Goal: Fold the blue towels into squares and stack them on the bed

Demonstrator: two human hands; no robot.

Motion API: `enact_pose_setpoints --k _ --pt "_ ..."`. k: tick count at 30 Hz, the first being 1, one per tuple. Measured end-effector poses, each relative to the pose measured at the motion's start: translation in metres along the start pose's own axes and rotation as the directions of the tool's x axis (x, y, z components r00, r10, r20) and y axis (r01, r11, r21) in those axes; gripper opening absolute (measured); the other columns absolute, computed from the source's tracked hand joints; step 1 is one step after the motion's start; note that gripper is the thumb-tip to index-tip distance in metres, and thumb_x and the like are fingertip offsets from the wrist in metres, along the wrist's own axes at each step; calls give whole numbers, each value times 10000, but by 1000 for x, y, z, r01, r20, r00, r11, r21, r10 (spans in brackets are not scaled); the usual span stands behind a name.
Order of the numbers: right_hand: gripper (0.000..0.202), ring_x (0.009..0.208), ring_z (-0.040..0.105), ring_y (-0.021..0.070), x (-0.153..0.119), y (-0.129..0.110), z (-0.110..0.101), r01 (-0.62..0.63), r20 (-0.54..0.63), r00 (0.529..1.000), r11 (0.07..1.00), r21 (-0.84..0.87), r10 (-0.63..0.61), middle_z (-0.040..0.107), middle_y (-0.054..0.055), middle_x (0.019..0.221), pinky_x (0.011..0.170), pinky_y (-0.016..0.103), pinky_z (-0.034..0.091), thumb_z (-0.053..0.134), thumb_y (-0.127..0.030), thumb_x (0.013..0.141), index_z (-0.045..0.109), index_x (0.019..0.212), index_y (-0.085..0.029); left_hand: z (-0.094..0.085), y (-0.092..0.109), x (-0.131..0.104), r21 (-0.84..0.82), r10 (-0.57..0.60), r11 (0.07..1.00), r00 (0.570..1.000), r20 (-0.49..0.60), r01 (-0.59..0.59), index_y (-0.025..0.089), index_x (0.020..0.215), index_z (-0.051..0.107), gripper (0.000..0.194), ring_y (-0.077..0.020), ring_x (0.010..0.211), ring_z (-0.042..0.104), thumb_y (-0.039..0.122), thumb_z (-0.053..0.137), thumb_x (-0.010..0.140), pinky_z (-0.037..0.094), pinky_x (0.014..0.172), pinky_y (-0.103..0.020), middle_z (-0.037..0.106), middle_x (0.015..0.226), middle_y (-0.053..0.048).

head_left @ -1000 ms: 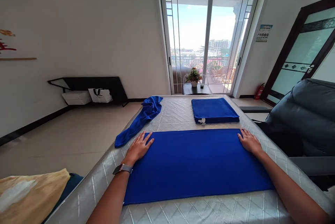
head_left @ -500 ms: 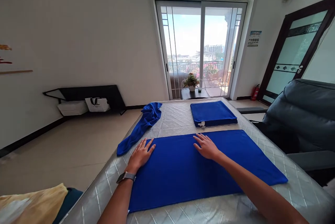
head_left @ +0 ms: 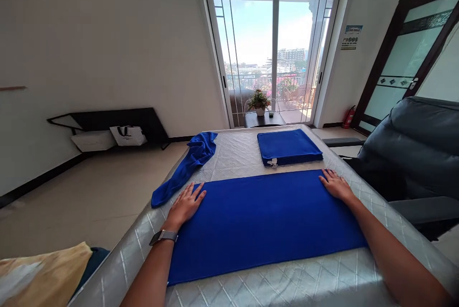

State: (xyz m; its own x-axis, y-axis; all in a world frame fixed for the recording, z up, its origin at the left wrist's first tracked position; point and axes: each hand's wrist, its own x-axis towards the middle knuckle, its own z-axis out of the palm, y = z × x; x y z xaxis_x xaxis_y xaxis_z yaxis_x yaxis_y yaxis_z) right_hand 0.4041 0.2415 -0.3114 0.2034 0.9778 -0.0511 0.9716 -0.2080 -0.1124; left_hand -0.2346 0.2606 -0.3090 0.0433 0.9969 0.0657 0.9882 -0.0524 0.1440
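Observation:
A blue cloth (head_left: 265, 225) lies flat and smooth across the quilted silver-grey mattress (head_left: 236, 154). On its far left corner rests my left hand (head_left: 185, 205), palm down with fingers apart; a watch is on that wrist. My right hand (head_left: 336, 186) lies flat on the far right corner, its fingers spread. Neither hand grips anything. Beyond the cloth sits a neat stack of folded blue cloths (head_left: 289, 145) with a white tag at its near edge. A crumpled blue cloth (head_left: 190, 166) stretches along the mattress's left side.
A dark padded chair (head_left: 423, 154) stands close to the mattress's right side. At the lower left is a yellowish cloth (head_left: 46, 276). A small table (head_left: 267, 120) with a potted plant (head_left: 259, 100) stands beyond the far edge, before glass sliding doors.
My right hand has slid rightward from the cloth's middle to its far right corner. My left hand stays at the left corner. The view has tilted slightly downward.

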Motion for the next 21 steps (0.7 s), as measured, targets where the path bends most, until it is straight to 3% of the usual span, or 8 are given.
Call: enact_pose_setpoints --k 2,4,8,12,14,16,21 --pt "707 1560 148 238 5 23 3 -53 0 999 999 -8 53 161 50 1702 1259 477 148 157 -530 1036 163 1640 -163 0 0 0 2 4 1000 1000 0 -4 280 1600 297 668 -287 1563 176 619 224 1028 197 1250 -504 246 1691 -99" --pt "731 1558 158 240 7 31 6 -56 0 998 998 -16 56 153 61 1701 1262 476 142 148 -537 1031 152 1638 -128 0 0 1 2 11 1000 1000 -4 -11 277 1597 307 655 -285 1561 188 601 209 1036 205 1249 -508 264 1685 -97" --pt "722 1551 190 253 3 29 5 -52 -23 998 999 -17 51 192 65 1693 1256 490 164 152 -530 1031 205 1630 -129 0 1 1 11 11 1000 1000 1 -11 273 1595 317 648 -289 1555 213 585 194 1040 215 1245 -498 279 1680 -99" --pt "637 1542 218 271 -6 17 -5 -56 -144 989 996 -74 45 279 100 1667 1255 485 161 217 -403 1032 371 1571 -100 1 3 -1 22 -2 1000 1000 2 2 284 1599 302 666 -297 1557 204 611 190 1030 209 1241 -505 273 1684 -91" --pt "615 1542 220 265 -14 -5 -14 6 -215 976 997 -73 -21 289 111 1661 1256 464 163 217 -355 1032 404 1551 -83 1 5 -1 24 -8 1000 1000 -3 8 286 1602 293 671 -294 1560 196 615 192 1026 202 1242 -498 264 1688 -85" --pt "622 1546 210 248 -25 -44 -23 131 -254 957 991 -41 -137 287 109 1660 1255 437 176 196 -372 1043 390 1559 -82 1 6 -2 23 -14 1000 1000 -8 15 285 1603 290 678 -292 1561 192 622 199 1022 196 1245 -489 257 1690 -82" --pt "707 1556 169 215 -60 -174 -31 545 -164 832 836 65 -530 230 75 1675 1264 407 154 176 -555 1053 297 1607 -134 0 9 -4 9 -21 1000 1000 -13 21 293 1597 307 673 -287 1560 200 627 208 1022 195 1244 -484 247 1693 -83"
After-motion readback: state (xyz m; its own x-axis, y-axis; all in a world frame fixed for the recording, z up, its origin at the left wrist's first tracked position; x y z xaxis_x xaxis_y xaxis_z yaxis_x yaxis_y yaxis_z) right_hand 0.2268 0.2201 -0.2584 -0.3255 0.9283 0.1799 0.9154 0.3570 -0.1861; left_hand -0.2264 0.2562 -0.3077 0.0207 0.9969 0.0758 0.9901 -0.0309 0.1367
